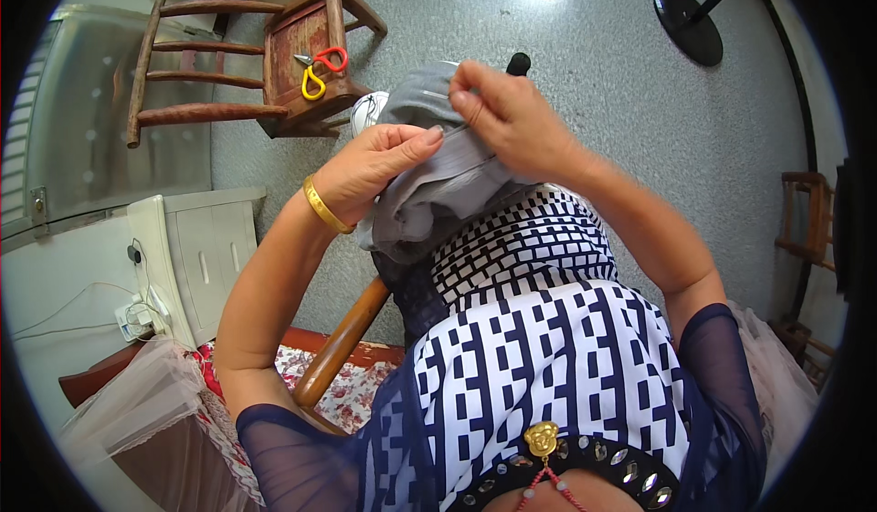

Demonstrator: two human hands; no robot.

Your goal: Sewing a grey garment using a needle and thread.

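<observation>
A bunched grey cloth garment [452, 183] lies over my lap. My left hand [384, 159], with a gold bangle at the wrist, rests on its left side, thumb and forefinger close together near a seam. Higher and to the right, my right hand [507, 114] is at the upper part of the cloth, its thumb and forefinger pinched together. Whether either hand grips the cloth or something thin, such as a thread, cannot be told. A pair of scissors [316, 70] with one red and one yellow handle lies on the seat of a wooden chair [294, 53], up and left of my hands.
A black round stand base [688, 25] is on the grey floor at the upper right. At the left are a white cabinet [205, 258] and a power strip [137, 317] with cords. A wooden pole [342, 341] lies beside my left arm, and another wooden chair [808, 217] stands far right.
</observation>
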